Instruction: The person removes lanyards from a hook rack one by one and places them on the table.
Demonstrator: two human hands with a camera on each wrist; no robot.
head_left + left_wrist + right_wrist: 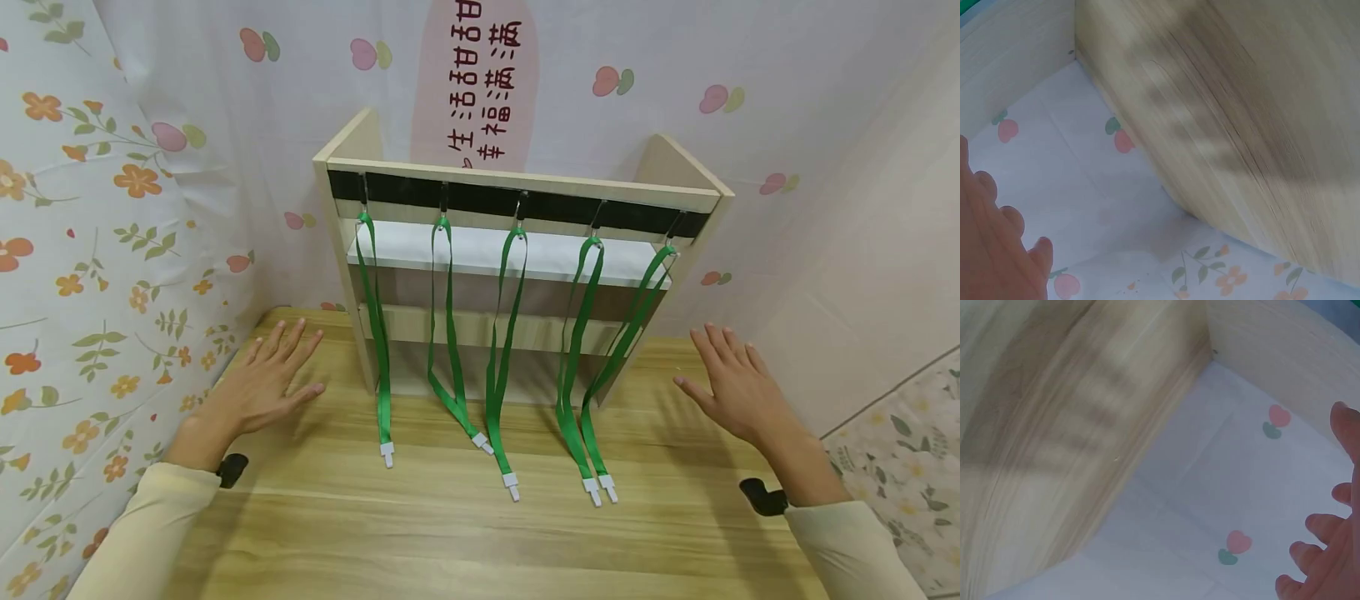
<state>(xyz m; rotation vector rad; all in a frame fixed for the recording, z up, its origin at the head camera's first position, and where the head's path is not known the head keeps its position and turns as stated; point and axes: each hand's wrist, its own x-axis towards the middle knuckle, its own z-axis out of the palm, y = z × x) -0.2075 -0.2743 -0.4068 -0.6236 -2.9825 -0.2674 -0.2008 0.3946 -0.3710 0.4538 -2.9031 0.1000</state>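
Note:
Several green lanyards (379, 333) hang from metal hooks on a black strip (480, 200) along the front of a pale wooden rack (525, 179). Each has a white clip (511, 485) at its lower end, over the table. To the left of the rack my left hand (262, 383) is held with fingers spread, touching none of the lanyards. On the other side my right hand (738, 387) is likewise spread and holds nothing. The wrist views show part of my left hand (1004, 244) and of my right hand (1329, 550), both away from the rack's side panels.
The wooden table (450, 542) lies beneath the rack, with a white shelf (480, 250) inside the rack. Behind stands a fabric backdrop (300, 108) with fruit prints and red writing. A flowered cloth (97, 333) closes off the left side.

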